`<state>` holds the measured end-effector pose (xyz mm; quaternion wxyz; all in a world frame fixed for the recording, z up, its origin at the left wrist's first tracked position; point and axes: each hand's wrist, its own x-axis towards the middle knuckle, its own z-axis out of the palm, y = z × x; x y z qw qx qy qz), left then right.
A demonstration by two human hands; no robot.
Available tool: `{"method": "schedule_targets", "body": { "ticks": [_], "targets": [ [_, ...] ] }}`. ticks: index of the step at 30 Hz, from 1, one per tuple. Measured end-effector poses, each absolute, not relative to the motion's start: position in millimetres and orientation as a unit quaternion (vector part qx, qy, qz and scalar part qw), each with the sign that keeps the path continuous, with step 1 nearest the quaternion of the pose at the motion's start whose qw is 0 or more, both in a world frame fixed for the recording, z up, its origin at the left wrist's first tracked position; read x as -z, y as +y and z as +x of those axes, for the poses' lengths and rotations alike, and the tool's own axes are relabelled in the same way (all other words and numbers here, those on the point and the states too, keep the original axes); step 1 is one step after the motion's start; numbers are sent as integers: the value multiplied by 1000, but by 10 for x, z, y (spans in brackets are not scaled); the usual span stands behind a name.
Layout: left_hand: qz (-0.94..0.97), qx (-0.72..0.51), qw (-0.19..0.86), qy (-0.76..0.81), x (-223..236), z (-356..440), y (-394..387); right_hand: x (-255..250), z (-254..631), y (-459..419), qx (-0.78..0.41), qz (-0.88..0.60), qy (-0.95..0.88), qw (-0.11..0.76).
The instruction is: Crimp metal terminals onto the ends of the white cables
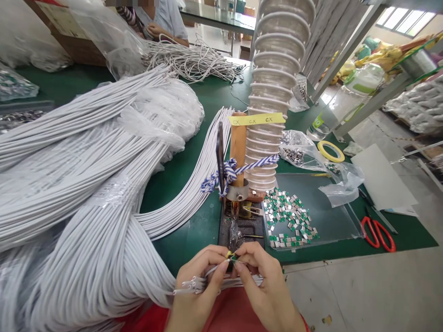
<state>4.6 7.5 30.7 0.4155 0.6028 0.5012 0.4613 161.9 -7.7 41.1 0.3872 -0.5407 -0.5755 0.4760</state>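
My left hand (197,272) pinches a white cable (212,270) near its end, with several cut white cable ends (194,285) lying across the palm. Fingertip to fingertip with it, my right hand (261,272) is closed on a small green circuit board (234,258) at that cable's end. Thin wires show between the fingers; their exact joint is too small to make out. Just beyond both hands stands a soldering iron (234,210), tip down over a dark stand (254,229). Blue-and-white cord (230,170) ties its wooden handle (238,138).
Bundles of white cable (86,184) cover the left side. A ribbed duct (277,83) rises behind the iron. To the right are a tray (332,221) of small metal-and-green connectors (289,219), red scissors (377,234), yellow tape (331,151) and a bottle (346,106). Another person (166,20) sits opposite.
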Motion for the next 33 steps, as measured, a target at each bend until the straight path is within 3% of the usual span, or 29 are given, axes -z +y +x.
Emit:
{"method": "schedule_targets", "body": {
  "ticks": [8, 24, 33],
  "targets": [
    [600, -476, 415, 492, -324, 75, 80, -399, 1655, -82, -436, -563, -597, 369],
    [635, -453, 374, 502, -375, 79, 137, -372, 1598, 34, -466, -502, -527, 503],
    [640, -462, 359, 499, -446, 95, 114, -408, 1585, 53, -448, -492, -529, 528]
  ]
}}
